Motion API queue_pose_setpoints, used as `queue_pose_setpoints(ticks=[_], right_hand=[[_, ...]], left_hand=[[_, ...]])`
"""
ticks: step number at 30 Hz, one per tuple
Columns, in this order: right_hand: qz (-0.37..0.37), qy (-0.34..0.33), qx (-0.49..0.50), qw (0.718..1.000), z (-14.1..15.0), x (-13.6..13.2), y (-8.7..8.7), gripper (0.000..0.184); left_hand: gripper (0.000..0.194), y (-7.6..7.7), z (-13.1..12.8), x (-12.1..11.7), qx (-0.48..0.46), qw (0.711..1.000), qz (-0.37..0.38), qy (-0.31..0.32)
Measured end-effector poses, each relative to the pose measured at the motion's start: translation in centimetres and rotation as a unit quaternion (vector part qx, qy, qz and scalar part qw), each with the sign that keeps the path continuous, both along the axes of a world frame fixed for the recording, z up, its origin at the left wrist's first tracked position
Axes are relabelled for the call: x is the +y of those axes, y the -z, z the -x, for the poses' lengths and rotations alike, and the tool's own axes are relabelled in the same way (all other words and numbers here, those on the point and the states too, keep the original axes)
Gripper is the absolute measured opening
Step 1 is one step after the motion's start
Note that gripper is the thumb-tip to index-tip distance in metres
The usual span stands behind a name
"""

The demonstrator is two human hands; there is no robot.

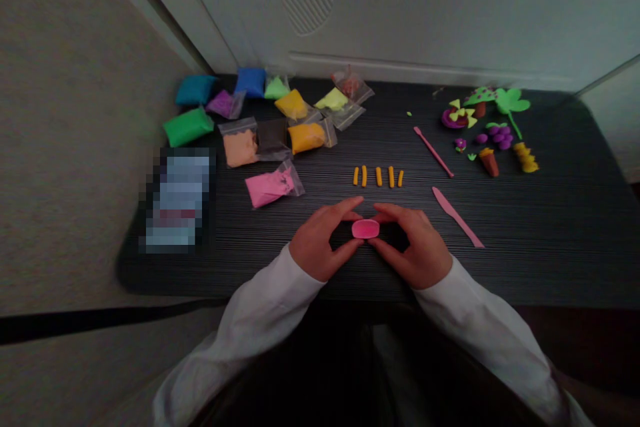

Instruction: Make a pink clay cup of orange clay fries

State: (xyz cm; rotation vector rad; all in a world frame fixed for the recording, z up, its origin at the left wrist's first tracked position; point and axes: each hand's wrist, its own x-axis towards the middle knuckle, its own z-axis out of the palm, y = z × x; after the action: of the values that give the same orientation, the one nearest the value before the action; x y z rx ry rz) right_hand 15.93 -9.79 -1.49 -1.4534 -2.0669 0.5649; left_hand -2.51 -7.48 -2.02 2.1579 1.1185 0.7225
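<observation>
Over the near middle of the bench (530,233), left hand (317,243) and right hand (425,247) curl, each grip part-open, seemingly holding the pink piece (365,229). Likely light, soft, easily dented: best held gently by its ends.

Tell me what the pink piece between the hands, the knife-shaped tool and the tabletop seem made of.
Pink piece: probably modelling clay, smooth, with rounded corners. Knife-shaped tool: likely plastic, smooth, evenly pink. Tabletop: perhaps laminate, dark, finely streaked like wood grain.
</observation>
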Motion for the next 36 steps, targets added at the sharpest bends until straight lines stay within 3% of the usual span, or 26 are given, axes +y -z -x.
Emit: queue_pose_setpoints(ticks=[36], right_hand=[[0.0,-0.015,-0.002,1.0,-0.45,0.08,0.38,0.037]], left_hand=[[0.042,0.22,0.7,0.15,0.014,1.0,-0.002,-0.009]])
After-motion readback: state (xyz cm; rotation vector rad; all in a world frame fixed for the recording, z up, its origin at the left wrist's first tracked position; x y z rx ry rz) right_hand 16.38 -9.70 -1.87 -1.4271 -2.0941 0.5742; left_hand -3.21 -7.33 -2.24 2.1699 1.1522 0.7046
